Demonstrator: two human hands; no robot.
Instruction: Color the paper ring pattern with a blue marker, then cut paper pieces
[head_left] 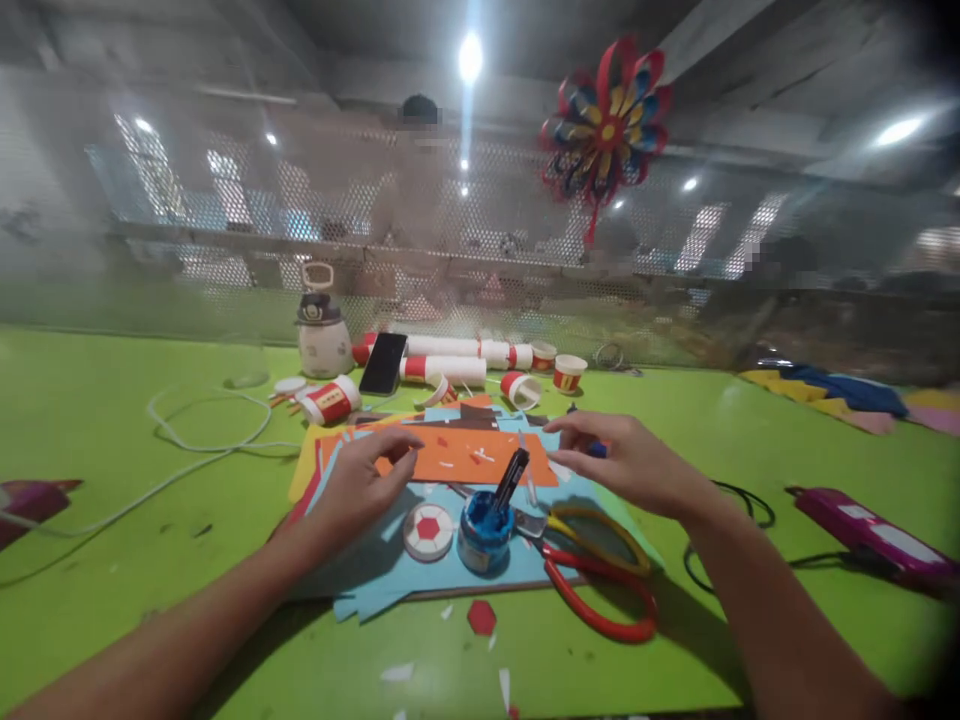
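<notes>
My left hand [373, 470] hovers over the left part of a stack of coloured paper, fingers loosely curved, thumb apart, holding nothing. Above the stack's right side is my right hand [619, 455], its thumb and fingers apart; a small dark blue thing [598, 450] shows just behind its fingers. Between the hands lies an orange sheet [465, 455] with small scraps on it. Nearer me stand a jar of blue paint [484, 540] with a black marker [512, 478] leaning in it and a round disc [427, 531] with a red hexagon. Scissors [600, 575] with red and yellow handles lie beside the jar.
Behind the paper are a phone [384, 363], white rolls [444, 371], cut paper cups [570, 373] and a white bottle [325, 335]. A magenta corded tool [870, 530] lies right, another [34, 505] left, near a white cable [176, 445]. A flower ornament [607, 130] hangs above.
</notes>
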